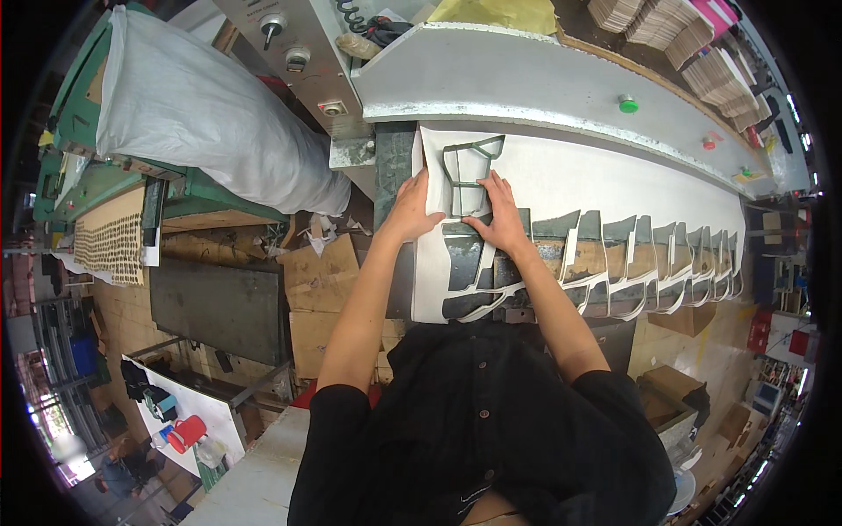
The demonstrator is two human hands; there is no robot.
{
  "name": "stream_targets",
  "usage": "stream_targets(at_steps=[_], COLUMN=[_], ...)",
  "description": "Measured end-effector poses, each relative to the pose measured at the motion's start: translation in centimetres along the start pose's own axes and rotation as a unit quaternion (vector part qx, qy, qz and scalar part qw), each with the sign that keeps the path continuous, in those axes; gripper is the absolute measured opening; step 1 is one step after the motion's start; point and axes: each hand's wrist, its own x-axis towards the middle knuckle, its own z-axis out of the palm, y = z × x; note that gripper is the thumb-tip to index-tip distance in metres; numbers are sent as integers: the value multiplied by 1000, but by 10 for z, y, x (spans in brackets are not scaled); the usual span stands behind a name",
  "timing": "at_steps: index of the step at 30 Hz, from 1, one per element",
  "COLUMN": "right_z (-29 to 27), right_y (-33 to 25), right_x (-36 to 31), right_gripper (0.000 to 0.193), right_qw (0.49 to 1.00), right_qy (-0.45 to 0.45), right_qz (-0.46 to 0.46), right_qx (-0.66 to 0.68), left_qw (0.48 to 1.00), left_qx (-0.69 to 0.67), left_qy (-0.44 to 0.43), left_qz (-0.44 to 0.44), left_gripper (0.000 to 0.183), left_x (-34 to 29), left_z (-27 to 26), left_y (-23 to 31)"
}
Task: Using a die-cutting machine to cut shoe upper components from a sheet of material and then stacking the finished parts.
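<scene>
A cutting die (pixel 467 184), a dark green metal outline with crossbars, lies on a white sheet (pixel 596 167) spread across the machine bed. My right hand (pixel 503 219) holds the die at its near right corner, thumb at the near edge and fingers along the right side. My left hand (pixel 410 212) rests at the sheet's left edge, fingers stretched forward and thumb pointing toward the die. Along the sheet's near side runs a row of cut-out openings, leaving thin white strips (pixel 574 282) between them.
Beyond the sheet stands the grey press beam (pixel 526 74) with a green button (pixel 628 105). A control box (pixel 303 61) and a large white sack (pixel 202 114) are at the left. Stacked cut pieces (pixel 719 83) lie far right. Flattened cardboard (pixel 324 280) lies left of my arms.
</scene>
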Motion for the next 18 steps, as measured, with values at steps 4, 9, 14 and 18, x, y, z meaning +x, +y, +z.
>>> stream_targets(at_steps=[4,9,14,18], right_z=[-1,0,0,-3], right_y=[-1,-1,1,5], right_x=[0,1,0,-3], right_gripper=[86,86,85,84], right_qw=[1000,1000,999,999], right_qy=[-5,-5,-10,-9], right_qz=[17,14,18,32], right_qx=[10,17,26,36], left_qw=[998,998,995,984], left_qx=[1,19,22,57], left_qy=[-17,5,81,110], left_qz=[-55,-61,-61,-127], left_gripper=[113,109,104,100], left_x=[1,-4,-14,-29], left_z=[2,7,6,6], left_y=[2,0,17,43])
